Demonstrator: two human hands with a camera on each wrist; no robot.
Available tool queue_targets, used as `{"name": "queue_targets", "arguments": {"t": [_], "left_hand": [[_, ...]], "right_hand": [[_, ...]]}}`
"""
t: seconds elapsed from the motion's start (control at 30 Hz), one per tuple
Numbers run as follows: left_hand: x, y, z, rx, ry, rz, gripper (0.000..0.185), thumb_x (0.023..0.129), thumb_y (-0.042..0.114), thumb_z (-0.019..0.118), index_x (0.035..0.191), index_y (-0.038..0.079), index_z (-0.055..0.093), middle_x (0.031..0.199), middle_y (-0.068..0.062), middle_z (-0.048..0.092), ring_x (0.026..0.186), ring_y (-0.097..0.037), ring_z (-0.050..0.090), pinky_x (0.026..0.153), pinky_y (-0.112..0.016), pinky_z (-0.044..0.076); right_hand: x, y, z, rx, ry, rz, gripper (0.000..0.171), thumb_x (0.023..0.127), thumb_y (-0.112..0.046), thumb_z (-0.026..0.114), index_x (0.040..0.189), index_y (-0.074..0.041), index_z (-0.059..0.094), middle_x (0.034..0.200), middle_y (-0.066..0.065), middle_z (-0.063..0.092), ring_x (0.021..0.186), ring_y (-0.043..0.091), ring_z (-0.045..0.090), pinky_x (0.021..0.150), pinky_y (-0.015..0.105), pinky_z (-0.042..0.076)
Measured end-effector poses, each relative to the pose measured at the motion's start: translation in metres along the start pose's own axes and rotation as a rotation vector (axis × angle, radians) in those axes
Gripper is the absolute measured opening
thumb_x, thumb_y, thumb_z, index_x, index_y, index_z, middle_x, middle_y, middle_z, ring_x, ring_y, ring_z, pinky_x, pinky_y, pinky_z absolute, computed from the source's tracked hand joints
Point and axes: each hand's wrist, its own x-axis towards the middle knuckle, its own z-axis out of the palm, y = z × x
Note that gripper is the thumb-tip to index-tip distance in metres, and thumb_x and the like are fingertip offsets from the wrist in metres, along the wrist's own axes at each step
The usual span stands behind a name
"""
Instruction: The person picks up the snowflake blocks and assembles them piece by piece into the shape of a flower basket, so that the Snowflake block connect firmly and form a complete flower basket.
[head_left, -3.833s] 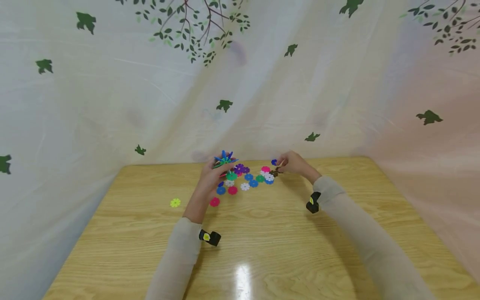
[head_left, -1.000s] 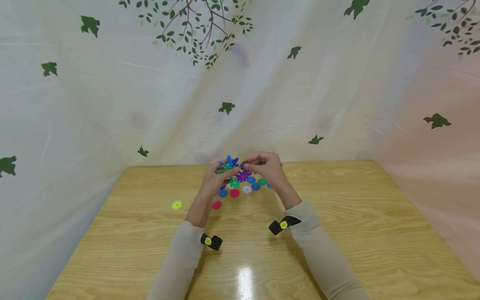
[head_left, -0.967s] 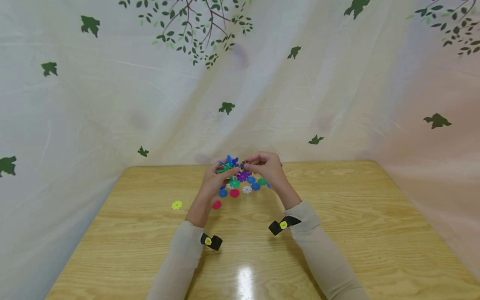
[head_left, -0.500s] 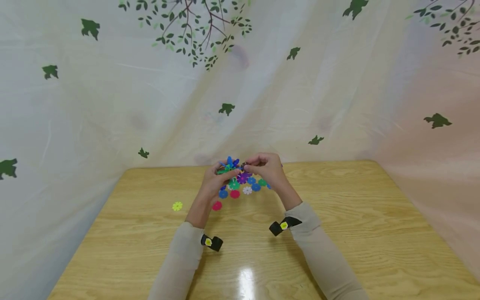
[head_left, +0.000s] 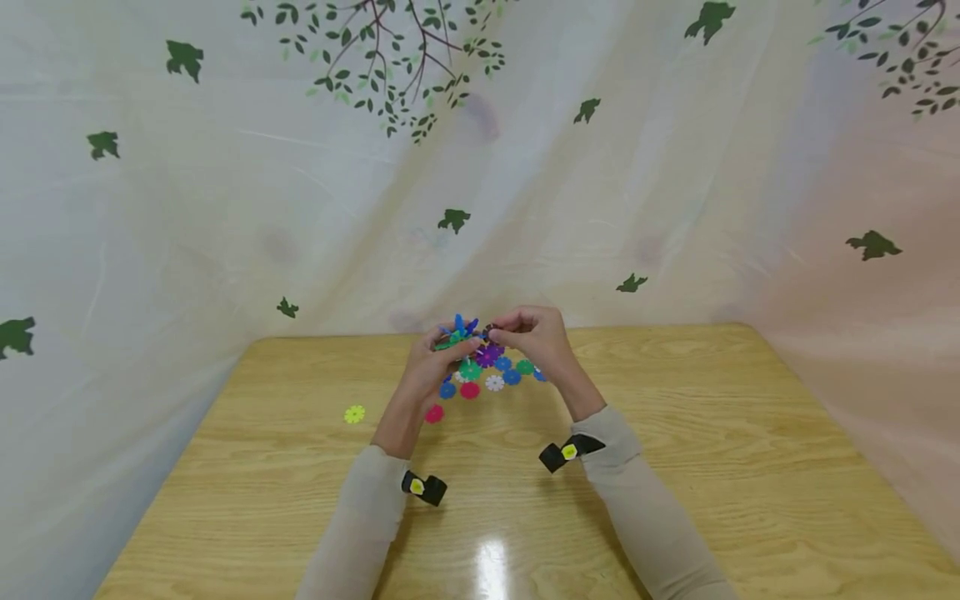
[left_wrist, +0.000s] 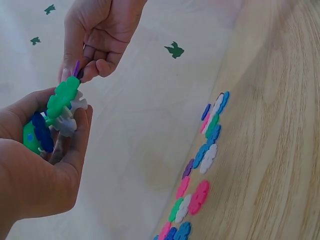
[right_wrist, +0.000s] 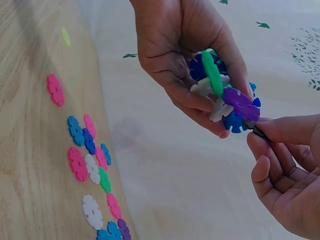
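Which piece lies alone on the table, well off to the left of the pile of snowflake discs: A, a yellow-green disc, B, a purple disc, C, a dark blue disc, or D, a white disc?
A: a single yellow-green disc lies by itself on the table, left of the loose pile beneath the hands.

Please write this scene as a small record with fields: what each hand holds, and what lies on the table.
left hand: grips a cluster of joined flower-shaped discs, green, white, blue and purple
right hand: pinches a small dark piece at the cluster's edge
loose discs: lie flat on the wooden table, below the hands
yellow disc: lies alone, to the left
backdrop: leaf-print curtain
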Motion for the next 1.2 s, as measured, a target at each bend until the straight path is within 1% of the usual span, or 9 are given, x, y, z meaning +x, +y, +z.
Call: {"name": "queue_targets", "arguments": {"t": [0.1, 0.27, 0.37, 0.6, 0.8, 0.9, 1.03, 1.13, 1.2], "left_hand": [[0.000, -0.001, 0.001, 0.004, -0.012, 0.008, 0.038, 0.094, 0.009, 0.073, 0.130, 0.005, 0.062, 0.102, 0.006, 0.076, 0.091, -0.008, 0.071, 0.082, -0.023, 0.057], [0.001, -0.002, 0.002, 0.010, 0.000, 0.013, 0.032, 0.092, 0.009, 0.075, 0.122, 0.004, 0.065, 0.093, 0.005, 0.074, 0.082, -0.007, 0.069, 0.077, -0.022, 0.056], [0.000, -0.002, 0.002, 0.015, 0.004, 0.014, 0.034, 0.092, 0.010, 0.075, 0.123, 0.004, 0.064, 0.093, 0.005, 0.074, 0.083, -0.007, 0.069, 0.078, -0.022, 0.056], [-0.003, 0.002, 0.002, 0.002, 0.009, 0.004, 0.039, 0.094, 0.013, 0.074, 0.131, 0.006, 0.063, 0.101, 0.007, 0.076, 0.092, -0.009, 0.070, 0.082, -0.022, 0.056], [-0.001, 0.002, 0.004, -0.023, 0.039, -0.002, 0.036, 0.092, 0.011, 0.075, 0.127, 0.007, 0.065, 0.101, 0.006, 0.075, 0.089, -0.009, 0.070, 0.080, -0.022, 0.056], [0.000, 0.002, 0.006, -0.021, 0.039, -0.004, 0.036, 0.092, 0.010, 0.075, 0.126, 0.006, 0.066, 0.100, 0.004, 0.071, 0.087, -0.009, 0.069, 0.080, -0.021, 0.056], [0.000, 0.001, 0.006, -0.016, 0.013, -0.007, 0.038, 0.092, 0.008, 0.073, 0.129, 0.004, 0.064, 0.101, 0.002, 0.067, 0.087, -0.009, 0.068, 0.080, -0.022, 0.056], [-0.001, 0.000, 0.007, -0.015, -0.010, -0.010, 0.041, 0.094, 0.008, 0.072, 0.133, 0.004, 0.063, 0.105, 0.002, 0.067, 0.090, -0.009, 0.068, 0.082, -0.022, 0.055], [0.000, -0.001, 0.006, -0.016, -0.015, -0.010, 0.042, 0.094, 0.010, 0.072, 0.135, 0.005, 0.062, 0.106, 0.004, 0.069, 0.092, -0.008, 0.068, 0.083, -0.022, 0.055]], "right_hand": [[0.001, 0.000, -0.005, -0.013, -0.030, -0.006, 0.014, 0.088, 0.000, 0.077, 0.096, 0.011, 0.074, 0.090, 0.022, 0.075, 0.067, 0.008, 0.069, 0.065, 0.022, 0.059], [0.002, -0.002, -0.010, -0.007, -0.067, 0.018, 0.015, 0.087, 0.001, 0.077, 0.097, 0.012, 0.074, 0.080, 0.003, 0.075, 0.066, 0.008, 0.067, 0.064, 0.022, 0.058], [0.003, -0.001, -0.009, 0.002, -0.074, 0.028, 0.015, 0.088, 0.000, 0.077, 0.097, 0.011, 0.074, 0.078, -0.003, 0.074, 0.066, 0.010, 0.067, 0.065, 0.023, 0.059], [0.003, 0.001, -0.004, 0.034, -0.020, 0.026, 0.016, 0.088, -0.001, 0.078, 0.096, 0.012, 0.073, 0.081, 0.001, 0.075, 0.067, 0.010, 0.069, 0.064, 0.022, 0.059], [0.002, 0.001, -0.002, 0.045, 0.003, 0.010, 0.015, 0.087, 0.001, 0.077, 0.095, 0.013, 0.073, 0.083, 0.007, 0.076, 0.067, 0.008, 0.070, 0.065, 0.022, 0.060], [0.002, 0.001, -0.005, 0.053, -0.016, 0.003, 0.015, 0.087, 0.003, 0.076, 0.095, 0.015, 0.072, 0.081, 0.002, 0.076, 0.067, 0.007, 0.069, 0.065, 0.022, 0.059], [0.003, 0.001, -0.011, 0.073, -0.067, 0.013, 0.016, 0.088, 0.006, 0.074, 0.098, 0.018, 0.070, 0.078, -0.007, 0.074, 0.066, 0.007, 0.068, 0.066, 0.022, 0.059], [0.003, 0.000, -0.013, 0.083, -0.084, 0.022, 0.016, 0.088, 0.008, 0.073, 0.098, 0.020, 0.069, 0.076, -0.008, 0.074, 0.066, 0.008, 0.069, 0.066, 0.023, 0.059], [0.004, 0.000, -0.012, 0.082, -0.073, 0.024, 0.016, 0.087, 0.007, 0.074, 0.098, 0.019, 0.070, 0.075, -0.008, 0.073, 0.065, 0.008, 0.068, 0.065, 0.022, 0.059]]}}
